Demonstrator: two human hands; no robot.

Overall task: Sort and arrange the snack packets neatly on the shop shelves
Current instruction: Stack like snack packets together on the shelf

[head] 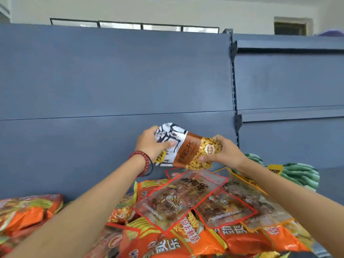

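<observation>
Both my hands hold one snack packet (188,148) up in front of the blue shelf back panel (111,81). The packet is white with black brush strokes at one end, brown in the middle, with a clear window of yellow nuts at the other end. My left hand (150,144) grips the white end, thumb across the front. My right hand (223,151) pinches the nut end. Below lies a loose pile of packets: clear red-edged packets (178,198) on top of orange packets (167,244).
More orange packets (28,211) lie at the left. Green packets (297,174) lie on the shelf at the right. A slotted upright post (233,81) divides this bay from the right bay, where a bare shelf (290,114) sits higher up.
</observation>
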